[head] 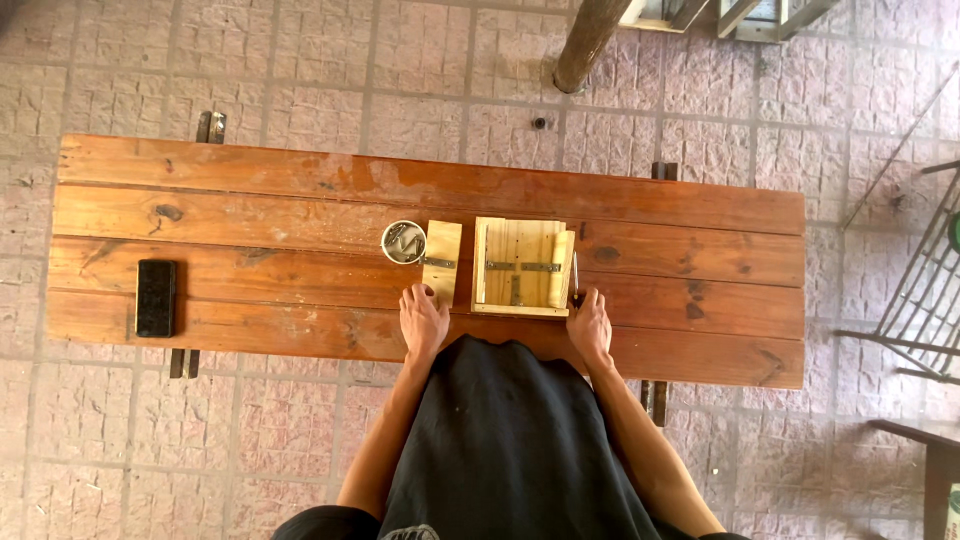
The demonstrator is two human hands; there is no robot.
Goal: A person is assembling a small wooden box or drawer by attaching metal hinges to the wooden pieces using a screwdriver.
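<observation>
Left hand (424, 320) fingers lie flat on the hinged lid (441, 262), right hand (590, 322) fingers seemingly wrap a tool (575, 280) beside the wooden box (520, 265); steady the lid firmly against the desk (300, 200).

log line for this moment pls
left hand on small wood panel | right hand at wooden box corner | round tin beside panel | black phone far left

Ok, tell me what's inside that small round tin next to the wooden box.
The round tin holds small grey metal pieces, probably screws or nails. Their exact kind, and anything beneath them, can't be made out.
</observation>
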